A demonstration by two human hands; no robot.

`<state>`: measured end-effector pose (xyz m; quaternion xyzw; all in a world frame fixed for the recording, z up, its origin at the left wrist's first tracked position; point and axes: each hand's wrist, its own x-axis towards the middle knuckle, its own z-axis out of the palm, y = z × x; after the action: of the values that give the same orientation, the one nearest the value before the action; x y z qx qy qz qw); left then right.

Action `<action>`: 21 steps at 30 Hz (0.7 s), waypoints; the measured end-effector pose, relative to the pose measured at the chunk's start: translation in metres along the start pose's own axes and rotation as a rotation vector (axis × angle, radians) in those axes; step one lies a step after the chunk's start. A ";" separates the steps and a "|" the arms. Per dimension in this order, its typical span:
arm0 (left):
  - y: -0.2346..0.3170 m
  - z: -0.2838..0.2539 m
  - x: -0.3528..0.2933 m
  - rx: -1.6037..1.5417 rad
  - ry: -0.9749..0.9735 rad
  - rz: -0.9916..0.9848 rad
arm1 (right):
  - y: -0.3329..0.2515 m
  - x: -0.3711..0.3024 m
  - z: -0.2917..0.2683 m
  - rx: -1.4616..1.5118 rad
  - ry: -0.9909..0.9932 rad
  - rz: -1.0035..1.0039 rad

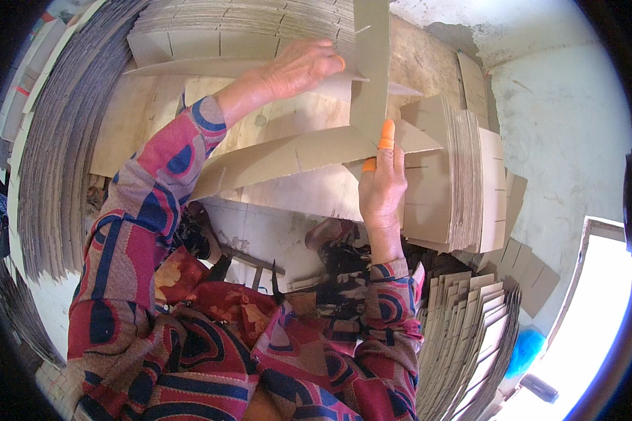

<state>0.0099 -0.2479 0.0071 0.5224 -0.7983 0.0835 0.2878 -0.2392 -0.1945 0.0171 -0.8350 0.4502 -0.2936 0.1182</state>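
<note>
My left hand (302,68) is closed at the upper edge of a long slotted cardboard strip (225,67); its fingertips are mostly hidden, with a bit of orange finger cover showing. My right hand (383,184), orange covers on two fingers, grips the joint where an upright cardboard strip (370,77) meets a second long strip (281,156). That second strip runs left from the joint and stands on edge, with short slits along it. The upright strip also crosses the far strip near my left hand.
A plywood board (295,193) lies under the work. Slotted cardboard pieces are stacked at the back (253,35), and another stack (439,175) stands right of my right hand. A tall cardboard pile (70,140) rises at left; more pieces (463,337) lean at lower right.
</note>
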 end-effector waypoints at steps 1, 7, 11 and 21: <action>0.004 -0.001 0.000 -0.021 0.000 -0.017 | 0.001 0.000 0.000 -0.002 0.004 -0.021; 0.028 -0.004 -0.001 -0.253 0.128 0.049 | 0.020 -0.006 0.010 -0.167 -0.092 -0.087; 0.036 -0.019 -0.010 -0.393 0.111 0.001 | 0.018 -0.010 0.012 -0.149 -0.055 -0.092; -0.006 -0.128 -0.005 -0.169 -0.362 -0.282 | 0.015 -0.018 0.002 -0.092 0.013 -0.042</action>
<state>0.0641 -0.1911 0.1089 0.6093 -0.7602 -0.1193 0.1916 -0.2555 -0.1887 0.0015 -0.8469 0.4464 -0.2804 0.0707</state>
